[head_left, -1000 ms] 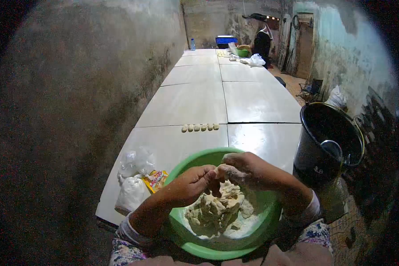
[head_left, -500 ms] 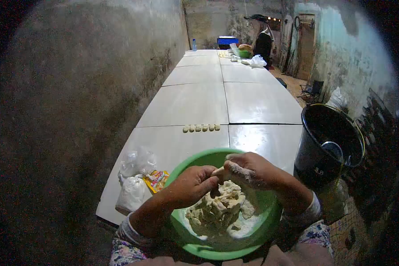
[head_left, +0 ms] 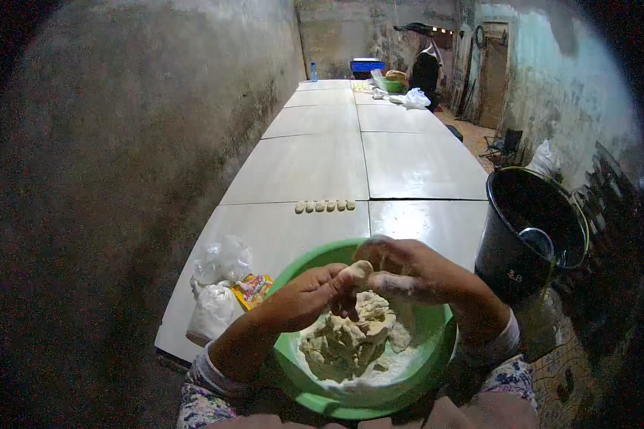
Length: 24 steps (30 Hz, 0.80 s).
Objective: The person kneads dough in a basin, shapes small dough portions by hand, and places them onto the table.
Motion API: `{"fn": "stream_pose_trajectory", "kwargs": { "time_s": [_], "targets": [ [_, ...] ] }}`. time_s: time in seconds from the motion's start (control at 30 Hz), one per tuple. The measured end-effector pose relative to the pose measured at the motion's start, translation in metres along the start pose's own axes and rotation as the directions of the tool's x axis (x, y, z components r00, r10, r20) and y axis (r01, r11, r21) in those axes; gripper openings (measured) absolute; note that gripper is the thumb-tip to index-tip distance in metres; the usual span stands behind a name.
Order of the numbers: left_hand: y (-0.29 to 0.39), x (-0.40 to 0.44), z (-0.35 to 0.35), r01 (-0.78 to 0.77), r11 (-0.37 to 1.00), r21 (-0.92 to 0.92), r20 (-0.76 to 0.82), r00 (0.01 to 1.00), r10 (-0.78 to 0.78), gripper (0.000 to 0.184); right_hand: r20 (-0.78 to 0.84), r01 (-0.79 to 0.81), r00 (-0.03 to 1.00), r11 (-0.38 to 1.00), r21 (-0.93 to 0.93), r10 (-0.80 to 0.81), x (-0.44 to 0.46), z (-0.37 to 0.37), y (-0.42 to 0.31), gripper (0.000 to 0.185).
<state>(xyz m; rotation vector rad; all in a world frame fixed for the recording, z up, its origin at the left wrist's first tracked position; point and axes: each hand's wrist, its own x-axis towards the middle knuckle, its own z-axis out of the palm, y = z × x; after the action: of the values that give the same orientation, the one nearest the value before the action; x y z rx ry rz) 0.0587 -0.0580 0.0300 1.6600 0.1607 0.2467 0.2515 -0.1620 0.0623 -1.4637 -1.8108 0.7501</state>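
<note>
A small pale dough piece (head_left: pixel 357 272) is pinched between the thumb and fingers of my left hand (head_left: pixel 311 294), over the green basin (head_left: pixel 310 400). My right hand (head_left: pixel 401 268) is beside it on the right, floury, its thumb and fingers apart around the dough's right end; whether they touch it is hard to tell. Below both hands, a lumpy dough mass (head_left: pixel 347 339) lies in the basin with loose white flour around it. Beyond the basin, several small dough pieces (head_left: pixel 325 206) stand in a row on the white table (head_left: pixel 293 171).
Left of the basin are a bag of white powder (head_left: pixel 213 314), a clear plastic bag (head_left: pixel 222 261) and a yellow packet (head_left: pixel 252 290). A black bucket (head_left: pixel 508 250) stands at the right. At the far end are a person (head_left: pixel 425 70), a blue crate (head_left: pixel 366 65) and another green basin (head_left: pixel 393 86).
My right fingers have opened and lifted away from the dough piece, which now shows more between the hands. My left hand has kept its pinch, with little movement.
</note>
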Motion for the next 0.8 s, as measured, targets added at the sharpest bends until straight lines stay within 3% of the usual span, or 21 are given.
{"fn": "stream_pose_trajectory", "kwargs": {
  "time_s": [0.07, 0.13, 0.2, 0.23, 0.27, 0.33, 0.47, 0.53, 0.57, 0.63, 0.8],
  "targets": [
    [-0.004, 0.001, -0.004, -0.023, 1.000, -0.007, 0.026, 0.999, 0.023, 0.038, -0.027, 0.227, 0.973, 0.974, -0.008, -0.227, -0.002, -0.001, -0.004, 0.046],
    [-0.002, 0.000, -0.003, -0.045, 0.999, -0.007, 0.029, 0.999, 0.045, 0.036, -0.065, 0.235, 0.970, 0.971, 0.033, -0.233, -0.002, 0.005, -0.008, 0.044],
    [-0.001, -0.001, 0.001, -0.041, 0.997, -0.072, 0.035, 0.998, 0.043, 0.035, -0.025, 0.219, 0.976, 0.970, 0.108, -0.217, 0.001, 0.010, -0.001, 0.026],
    [0.002, -0.001, 0.004, -0.028, 0.996, -0.088, 0.021, 0.999, 0.030, 0.034, -0.029, 0.195, 0.980, 0.978, -0.080, -0.197, 0.000, 0.009, -0.009, 0.021],
    [0.001, 0.000, 0.002, -0.028, 0.996, -0.088, 0.022, 0.999, 0.030, 0.034, -0.029, 0.194, 0.980, 0.978, -0.079, -0.197, 0.000, 0.008, -0.007, 0.021],
    [-0.001, 0.000, -0.001, -0.075, 0.994, 0.082, 0.026, 0.997, 0.073, 0.033, -0.073, 0.254, 0.965, 0.966, 0.046, -0.250, 0.000, 0.007, -0.002, 0.020],
    [-0.002, -0.001, -0.001, -0.082, 0.992, 0.100, 0.002, 0.997, 0.082, 0.033, -0.157, 0.307, 0.942, 0.951, 0.037, -0.298, 0.002, 0.009, -0.001, 0.022],
    [-0.001, 0.000, -0.002, -0.088, 0.978, 0.187, 0.019, 0.996, 0.086, 0.034, -0.102, 0.286, 0.947, 0.943, -0.170, -0.306, 0.004, 0.006, -0.001, 0.020],
    [-0.003, 0.001, -0.002, -0.087, 0.979, 0.186, 0.018, 0.996, 0.085, 0.034, -0.101, 0.286, 0.947, 0.943, -0.170, -0.305, 0.003, 0.006, 0.000, 0.020],
    [-0.007, 0.002, -0.002, -0.117, 0.987, 0.111, 0.020, 0.993, 0.115, 0.036, -0.167, 0.272, 0.950, 0.962, 0.022, -0.265, 0.002, 0.005, -0.001, 0.018],
    [-0.003, -0.001, -0.003, -0.043, 0.979, 0.200, 0.021, 0.999, 0.040, 0.042, -0.136, 0.281, 0.952, 0.959, 0.028, -0.275, 0.002, 0.005, 0.002, 0.018]
  ]
}}
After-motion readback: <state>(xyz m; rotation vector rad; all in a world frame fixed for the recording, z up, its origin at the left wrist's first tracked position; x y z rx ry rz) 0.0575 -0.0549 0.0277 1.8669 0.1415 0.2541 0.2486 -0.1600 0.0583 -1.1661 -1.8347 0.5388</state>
